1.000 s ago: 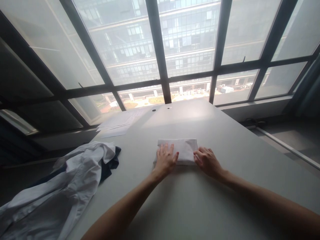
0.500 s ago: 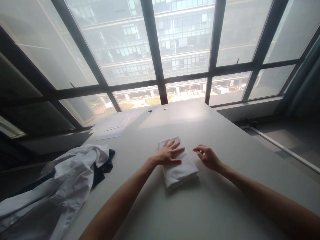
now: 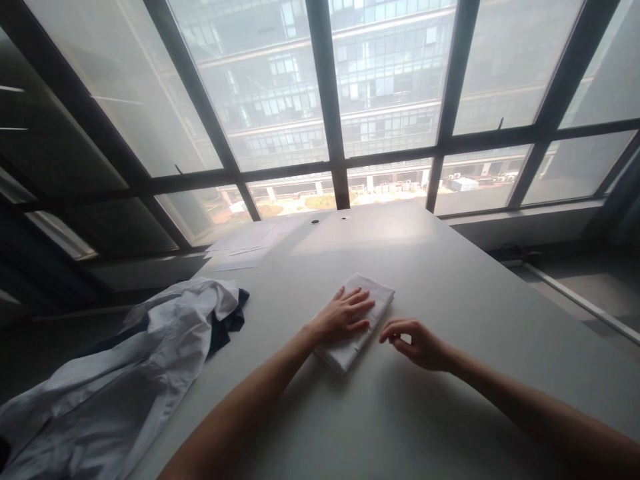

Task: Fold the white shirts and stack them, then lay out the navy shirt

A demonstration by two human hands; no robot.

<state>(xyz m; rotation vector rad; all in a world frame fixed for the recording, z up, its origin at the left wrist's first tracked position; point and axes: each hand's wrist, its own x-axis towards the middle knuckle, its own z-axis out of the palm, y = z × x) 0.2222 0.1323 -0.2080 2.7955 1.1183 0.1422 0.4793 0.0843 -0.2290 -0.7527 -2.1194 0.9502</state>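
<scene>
A white folded garment, packed into a flat rectangle, lies at a slant on the white table. Spread flat on top of it is my left hand, fingers apart and pointing away to the right. My right hand hovers just right of the bundle's near edge, apart from it. Its fingers curl loosely toward the thumb with a gap between them, and nothing shows in them. The part of the cloth under my left palm is hidden.
To the left, a heap of crumpled white clothes with dark blue cloth hangs over the table edge. Paper sheets lie at the far left. Two small holes are near the table's far end, by large windows.
The folded garment has turned on the table, its far end swinging right and its near end left, under my left hand. My right hand has come slightly nearer to me. The view has shifted left.
</scene>
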